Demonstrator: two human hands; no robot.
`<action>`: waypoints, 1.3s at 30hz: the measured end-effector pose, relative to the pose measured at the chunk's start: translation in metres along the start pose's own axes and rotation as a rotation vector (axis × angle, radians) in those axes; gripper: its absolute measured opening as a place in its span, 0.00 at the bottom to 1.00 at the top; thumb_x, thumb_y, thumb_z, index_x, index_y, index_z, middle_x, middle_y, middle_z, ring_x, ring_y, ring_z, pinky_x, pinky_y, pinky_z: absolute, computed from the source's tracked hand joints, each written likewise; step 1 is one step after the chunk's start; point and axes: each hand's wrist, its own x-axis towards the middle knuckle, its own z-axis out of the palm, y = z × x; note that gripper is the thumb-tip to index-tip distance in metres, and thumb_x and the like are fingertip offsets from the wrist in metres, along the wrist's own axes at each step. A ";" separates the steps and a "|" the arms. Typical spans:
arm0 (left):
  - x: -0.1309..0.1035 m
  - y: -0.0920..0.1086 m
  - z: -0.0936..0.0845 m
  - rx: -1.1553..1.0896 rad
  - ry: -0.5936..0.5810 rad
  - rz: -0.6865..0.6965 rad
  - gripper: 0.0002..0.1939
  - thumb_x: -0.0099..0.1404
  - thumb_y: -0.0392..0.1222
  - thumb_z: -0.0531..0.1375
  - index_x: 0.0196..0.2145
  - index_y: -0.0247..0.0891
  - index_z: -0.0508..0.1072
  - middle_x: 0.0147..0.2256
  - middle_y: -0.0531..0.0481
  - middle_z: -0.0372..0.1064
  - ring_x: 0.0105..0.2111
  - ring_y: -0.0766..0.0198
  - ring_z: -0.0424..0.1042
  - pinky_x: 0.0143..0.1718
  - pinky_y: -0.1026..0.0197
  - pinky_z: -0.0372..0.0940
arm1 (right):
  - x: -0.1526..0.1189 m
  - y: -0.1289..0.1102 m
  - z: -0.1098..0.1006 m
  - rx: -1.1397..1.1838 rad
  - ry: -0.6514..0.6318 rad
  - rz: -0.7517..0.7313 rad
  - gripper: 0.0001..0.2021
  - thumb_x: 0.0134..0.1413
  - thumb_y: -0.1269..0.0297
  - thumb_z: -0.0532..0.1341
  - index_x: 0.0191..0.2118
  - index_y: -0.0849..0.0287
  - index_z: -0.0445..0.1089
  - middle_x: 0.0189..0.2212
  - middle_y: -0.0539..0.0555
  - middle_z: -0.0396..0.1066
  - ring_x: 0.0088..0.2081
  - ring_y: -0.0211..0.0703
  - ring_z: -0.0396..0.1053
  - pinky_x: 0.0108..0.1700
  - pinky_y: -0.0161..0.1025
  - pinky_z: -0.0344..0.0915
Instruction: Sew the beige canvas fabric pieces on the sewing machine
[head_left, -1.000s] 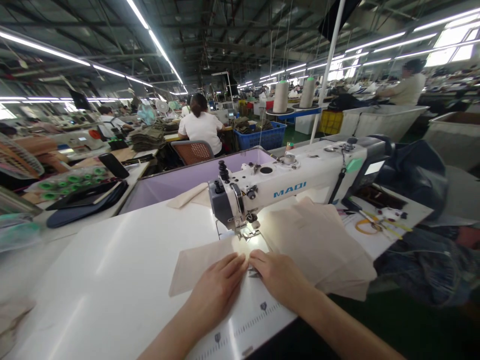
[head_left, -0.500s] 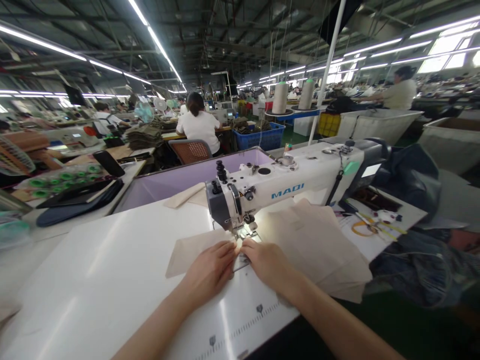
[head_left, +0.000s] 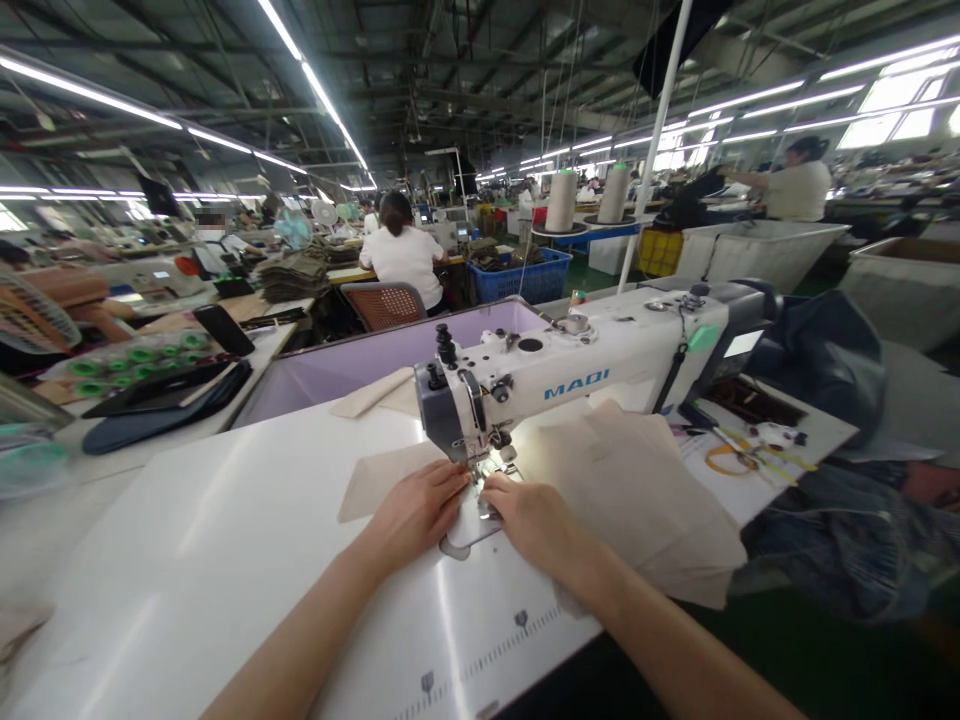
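Observation:
A white sewing machine (head_left: 577,370) stands on the white table (head_left: 247,560), its lamp lit over the needle area. My left hand (head_left: 420,510) lies palm down left of the presser foot, fingers together on a beige cloth piece (head_left: 371,482). Just right of the foot, my right hand (head_left: 536,520) has its fingers bent and pressed together at the needle plate; whatever lies under the fingertips is hidden. A larger beige cloth (head_left: 637,490) spreads beneath the machine arm, to the right of my right hand.
Scissors with yellow handles (head_left: 731,460) lie on the right. Behind the machine is a lilac-lined bin (head_left: 330,365). Another beige cloth (head_left: 375,393) rests at the table's back edge. A phone (head_left: 223,330) is at the left. A seated person (head_left: 403,260) works ahead.
My left hand and the small beige cloth have moved forward, away from me. More of the metal needle plate shows between my hands. My right hand has hardly moved.

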 end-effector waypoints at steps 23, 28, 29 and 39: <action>-0.028 0.063 0.020 0.034 0.014 -0.073 0.14 0.70 0.30 0.53 0.49 0.39 0.73 0.49 0.41 0.73 0.48 0.51 0.71 0.48 0.48 0.75 | -0.033 -0.009 0.006 0.088 -0.022 0.032 0.13 0.63 0.74 0.54 0.48 0.56 0.72 0.51 0.52 0.73 0.45 0.45 0.75 0.43 0.36 0.65; -0.030 0.064 0.012 0.018 0.017 0.017 0.14 0.73 0.34 0.52 0.52 0.37 0.72 0.50 0.40 0.73 0.50 0.51 0.71 0.50 0.48 0.75 | -0.034 -0.009 0.005 0.030 -0.053 0.040 0.14 0.64 0.74 0.53 0.50 0.58 0.71 0.53 0.55 0.73 0.46 0.46 0.75 0.42 0.37 0.66; -0.030 0.064 0.011 0.018 0.020 0.031 0.15 0.73 0.34 0.52 0.54 0.38 0.71 0.51 0.41 0.73 0.51 0.51 0.71 0.51 0.48 0.74 | -0.034 -0.010 0.004 0.020 -0.058 0.042 0.14 0.65 0.74 0.53 0.51 0.58 0.71 0.52 0.55 0.73 0.46 0.46 0.75 0.42 0.37 0.66; -0.030 0.076 0.014 0.054 -0.019 -0.010 0.10 0.71 0.37 0.57 0.49 0.37 0.72 0.48 0.41 0.72 0.50 0.47 0.71 0.48 0.44 0.74 | -0.034 -0.011 -0.003 0.052 -0.068 0.046 0.13 0.67 0.73 0.53 0.49 0.57 0.72 0.50 0.54 0.74 0.44 0.45 0.75 0.42 0.37 0.65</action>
